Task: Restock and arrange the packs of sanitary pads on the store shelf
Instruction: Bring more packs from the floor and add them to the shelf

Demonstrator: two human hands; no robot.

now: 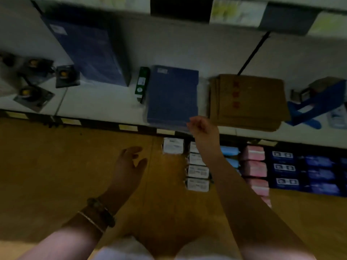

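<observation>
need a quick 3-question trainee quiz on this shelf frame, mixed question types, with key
1. True or false: the left hand holds a pack.
2. What lies just to the right of the blue pack on the shelf? A) brown envelopes B) a bottle C) a basket
3. Which hand is at the blue pack's front corner?
Key: 1 false, it is open and holds nothing. 2 A. 3 the right hand.
</observation>
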